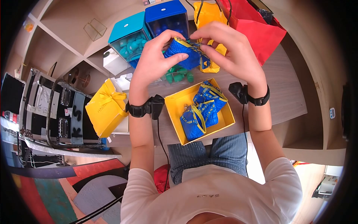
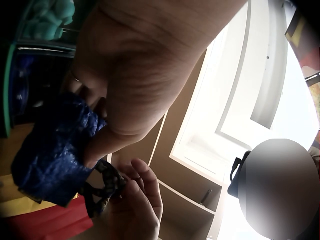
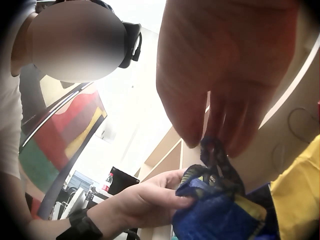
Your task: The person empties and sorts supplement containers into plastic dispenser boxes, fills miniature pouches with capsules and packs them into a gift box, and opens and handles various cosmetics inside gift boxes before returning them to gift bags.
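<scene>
The left hand (image 1: 154, 59) grips a small blue pouch (image 1: 188, 56) with yellow trim, thumb across its front. At the pouch's right side, the right hand (image 1: 235, 52) pinches its patterned strap between thumb and fingers. In the left wrist view the blue pouch (image 2: 55, 150) hangs below the left hand (image 2: 135, 75), and the dark strap (image 2: 107, 180) runs to the right hand (image 2: 142, 205). The right wrist view has the strap (image 3: 222, 160) looped at the right hand's fingertips. Below both hands, a yellow box (image 1: 175, 121) holds several similar blue pouches (image 1: 194, 123).
Two lidded containers, teal (image 1: 128, 33) and dark blue (image 1: 166, 13), stand behind the left hand. Green pieces (image 1: 179, 76) lie under the held pouch. A yellow bag (image 1: 210, 16) and a red bag (image 1: 257, 33) are at the back right. A yellow lid with a bow (image 1: 108, 108) sits left.
</scene>
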A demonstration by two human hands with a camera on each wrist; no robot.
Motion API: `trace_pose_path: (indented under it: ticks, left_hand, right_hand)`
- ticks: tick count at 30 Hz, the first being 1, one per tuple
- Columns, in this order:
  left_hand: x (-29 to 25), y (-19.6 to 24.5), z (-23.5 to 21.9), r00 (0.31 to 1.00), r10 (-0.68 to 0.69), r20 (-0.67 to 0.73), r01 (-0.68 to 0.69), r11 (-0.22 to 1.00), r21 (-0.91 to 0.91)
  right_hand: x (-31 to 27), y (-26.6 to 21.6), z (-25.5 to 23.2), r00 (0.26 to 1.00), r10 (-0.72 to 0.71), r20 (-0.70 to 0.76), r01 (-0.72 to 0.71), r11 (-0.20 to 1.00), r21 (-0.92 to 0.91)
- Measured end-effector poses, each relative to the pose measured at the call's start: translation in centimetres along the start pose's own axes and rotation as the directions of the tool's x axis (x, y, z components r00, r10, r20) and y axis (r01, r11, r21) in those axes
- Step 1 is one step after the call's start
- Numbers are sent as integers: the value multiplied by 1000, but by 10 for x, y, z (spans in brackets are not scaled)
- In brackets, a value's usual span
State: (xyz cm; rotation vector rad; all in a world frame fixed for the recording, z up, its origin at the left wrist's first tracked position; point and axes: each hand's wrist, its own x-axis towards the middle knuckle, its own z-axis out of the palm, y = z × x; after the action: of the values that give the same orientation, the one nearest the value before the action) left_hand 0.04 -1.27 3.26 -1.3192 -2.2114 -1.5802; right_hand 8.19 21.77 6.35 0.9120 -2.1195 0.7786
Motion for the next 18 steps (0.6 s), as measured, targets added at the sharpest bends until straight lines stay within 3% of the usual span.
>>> trace_pose_path:
  ticks: [2,7,14,18]
  left_hand:
    - [0,1,1,1000,1,3,-1,1000,-9]
    - [-1,4,1,1000,-6,19,6,1000,-28]
    - [-2,4,-2,997,18,79,0,977,-215]
    - [-1,4,1,994,41,100,-16,970,-244]
  right_hand:
    - [0,2,0,999,-3,-34,1,999,-44]
    - [-3,7,1,999,-15,49,19,996,-88]
    - [-4,9,-3,998,42,56,-40,998,-41]
    - [-5,9,2,997,72,-22,-74,989,-127]
